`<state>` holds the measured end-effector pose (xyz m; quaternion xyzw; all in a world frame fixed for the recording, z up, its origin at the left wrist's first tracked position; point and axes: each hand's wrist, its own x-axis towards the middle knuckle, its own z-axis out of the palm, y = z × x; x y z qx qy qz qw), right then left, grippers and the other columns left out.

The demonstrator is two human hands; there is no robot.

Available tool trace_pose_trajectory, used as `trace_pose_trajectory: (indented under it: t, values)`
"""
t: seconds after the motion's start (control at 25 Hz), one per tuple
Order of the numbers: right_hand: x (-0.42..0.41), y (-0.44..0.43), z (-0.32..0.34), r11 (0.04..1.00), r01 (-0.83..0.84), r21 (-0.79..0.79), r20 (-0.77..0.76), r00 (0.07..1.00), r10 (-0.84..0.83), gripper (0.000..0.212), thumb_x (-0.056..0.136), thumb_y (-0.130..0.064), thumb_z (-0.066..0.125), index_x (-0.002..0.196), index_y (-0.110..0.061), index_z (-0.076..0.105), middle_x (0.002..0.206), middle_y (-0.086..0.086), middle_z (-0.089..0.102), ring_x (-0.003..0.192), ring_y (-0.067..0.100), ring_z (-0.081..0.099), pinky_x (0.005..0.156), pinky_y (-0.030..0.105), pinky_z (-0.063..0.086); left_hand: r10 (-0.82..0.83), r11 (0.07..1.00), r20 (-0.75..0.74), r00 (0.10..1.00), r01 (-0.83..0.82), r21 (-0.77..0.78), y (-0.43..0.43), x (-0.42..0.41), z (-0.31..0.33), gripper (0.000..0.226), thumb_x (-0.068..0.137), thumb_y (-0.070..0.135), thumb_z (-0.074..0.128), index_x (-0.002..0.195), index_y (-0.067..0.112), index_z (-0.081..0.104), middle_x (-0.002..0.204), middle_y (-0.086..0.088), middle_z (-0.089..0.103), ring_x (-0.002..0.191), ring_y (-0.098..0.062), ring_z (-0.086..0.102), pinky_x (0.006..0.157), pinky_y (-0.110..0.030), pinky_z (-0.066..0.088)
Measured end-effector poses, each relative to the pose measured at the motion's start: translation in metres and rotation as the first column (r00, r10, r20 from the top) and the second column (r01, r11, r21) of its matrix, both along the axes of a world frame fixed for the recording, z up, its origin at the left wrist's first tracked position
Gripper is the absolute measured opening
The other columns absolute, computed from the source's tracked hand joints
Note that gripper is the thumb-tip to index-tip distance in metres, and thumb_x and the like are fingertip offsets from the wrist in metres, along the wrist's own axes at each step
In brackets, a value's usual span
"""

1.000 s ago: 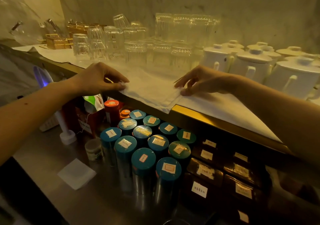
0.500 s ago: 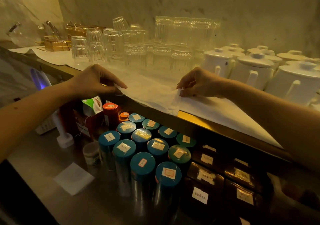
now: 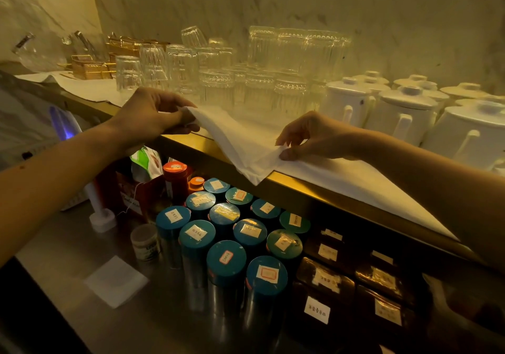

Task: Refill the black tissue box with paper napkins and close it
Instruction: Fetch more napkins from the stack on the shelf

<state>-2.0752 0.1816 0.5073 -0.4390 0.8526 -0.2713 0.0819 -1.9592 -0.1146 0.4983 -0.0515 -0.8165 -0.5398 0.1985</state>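
Note:
A white paper napkin (image 3: pixel 240 146) lies over the front edge of the gold-trimmed shelf (image 3: pixel 306 187), one corner hanging below it. My left hand (image 3: pixel 153 116) pinches the napkin's left corner and holds it lifted off the shelf. My right hand (image 3: pixel 314 138) pinches its right corner, low against the white cloth on the shelf. A second folded white napkin (image 3: pixel 116 280) rests flat on the steel counter at lower left. No black tissue box is in view.
Upturned glasses (image 3: pixel 218 80) and white lidded pots (image 3: pixel 404 110) crowd the shelf behind my hands. Below, several teal-lidded tins (image 3: pixel 226 255) and dark labelled boxes (image 3: pixel 328 280) stand on the steel counter (image 3: pixel 68 271), with a small jar (image 3: pixel 144 241) and an orange tin (image 3: pixel 175 173).
My left hand has lifted the napkin's left corner up off the shelf. My right hand has gone from pressing flat to pinching the right corner.

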Motion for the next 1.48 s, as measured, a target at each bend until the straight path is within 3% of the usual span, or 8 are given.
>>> trace_pose_trajectory:
  t: [0.16,0.32,0.56,0.72,1.08,1.2,1.36,1.48]
  values:
    - [0.006,-0.003,-0.003,1.000,0.005,0.001,-0.094,0.996,-0.005,0.012,0.088,-0.016,0.069,0.094,-0.027,0.067,0.081,-0.007,0.060,0.074,0.005,0.055,0.064,0.018,0.045,0.028,1.000,-0.020,0.999,-0.029,-0.004,0.008,-0.004,0.019,0.020,0.088,0.004,0.060,0.095,0.020,0.068,0.093,0.004,0.072,0.084,-0.007,0.073,0.067,-0.015,0.056]
    - [0.004,0.002,0.002,0.993,0.034,-0.113,-0.030,0.999,-0.038,0.013,0.088,-0.005,0.066,0.101,-0.010,0.068,0.095,0.012,0.067,0.081,0.016,0.068,0.076,0.028,0.060,0.063,0.998,-0.027,0.998,-0.063,0.008,0.011,-0.003,0.027,0.020,0.089,0.005,0.059,0.096,0.021,0.067,0.098,0.000,0.070,0.085,-0.007,0.073,0.071,-0.017,0.058]
    - [0.012,0.008,0.004,0.960,0.068,-0.270,0.115,0.993,-0.038,0.018,0.088,-0.001,0.065,0.105,0.002,0.067,0.103,0.019,0.065,0.082,0.016,0.071,0.075,0.025,0.059,0.074,0.997,0.018,0.997,-0.074,0.016,0.006,0.012,0.017,0.018,0.091,0.005,0.057,0.103,0.015,0.065,0.100,-0.007,0.070,0.082,-0.007,0.072,0.067,-0.014,0.056]
    - [0.022,0.005,0.009,0.936,0.076,-0.344,0.169,0.985,-0.018,0.015,0.087,-0.002,0.065,0.102,-0.002,0.068,0.098,0.017,0.066,0.083,0.016,0.071,0.074,0.024,0.057,0.086,0.996,0.003,0.996,-0.086,0.037,0.003,0.027,0.019,0.019,0.090,0.007,0.058,0.103,0.019,0.065,0.097,-0.001,0.070,0.083,-0.005,0.072,0.069,-0.015,0.057]
    - [0.070,-0.055,0.005,0.903,0.045,-0.428,0.066,0.998,-0.018,0.012,0.087,-0.003,0.067,0.094,-0.012,0.069,0.094,0.012,0.070,0.078,0.013,0.072,0.070,0.020,0.057,0.219,0.972,-0.164,0.962,-0.230,-0.050,-0.042,0.090,-0.002,0.018,0.091,0.010,0.058,0.096,0.026,0.064,0.095,0.008,0.069,0.085,0.002,0.069,0.066,-0.011,0.054]
    - [0.086,-0.089,-0.003,0.905,-0.014,-0.426,-0.016,1.000,0.008,0.008,0.088,-0.008,0.068,0.095,-0.012,0.070,0.091,0.005,0.072,0.077,0.011,0.072,0.069,0.022,0.058,0.314,0.943,-0.190,0.930,-0.329,-0.052,-0.068,0.126,-0.017,0.017,0.087,0.016,0.063,0.099,0.026,0.068,0.094,0.021,0.071,0.096,0.001,0.067,0.069,-0.013,0.055]
    - [0.116,-0.131,-0.021,0.880,-0.109,-0.462,-0.061,0.994,0.091,0.010,0.088,-0.010,0.070,0.098,-0.011,0.072,0.094,0.002,0.072,0.079,0.009,0.073,0.066,0.024,0.060,0.520,0.838,-0.249,0.817,-0.544,-0.034,-0.086,0.183,-0.042,0.018,0.088,0.014,0.065,0.102,0.024,0.070,0.105,0.011,0.071,0.096,-0.009,0.070,0.073,-0.019,0.058]
    - [0.143,-0.153,-0.038,0.845,-0.202,-0.496,-0.093,0.979,0.179,0.011,0.086,-0.009,0.072,0.097,-0.012,0.072,0.094,0.004,0.073,0.080,0.014,0.073,0.068,0.030,0.061,0.589,0.789,-0.280,0.758,-0.615,-0.006,-0.080,0.240,-0.055,0.022,0.088,0.015,0.064,0.095,0.034,0.071,0.096,0.017,0.074,0.094,-0.007,0.070,0.081,-0.022,0.057]
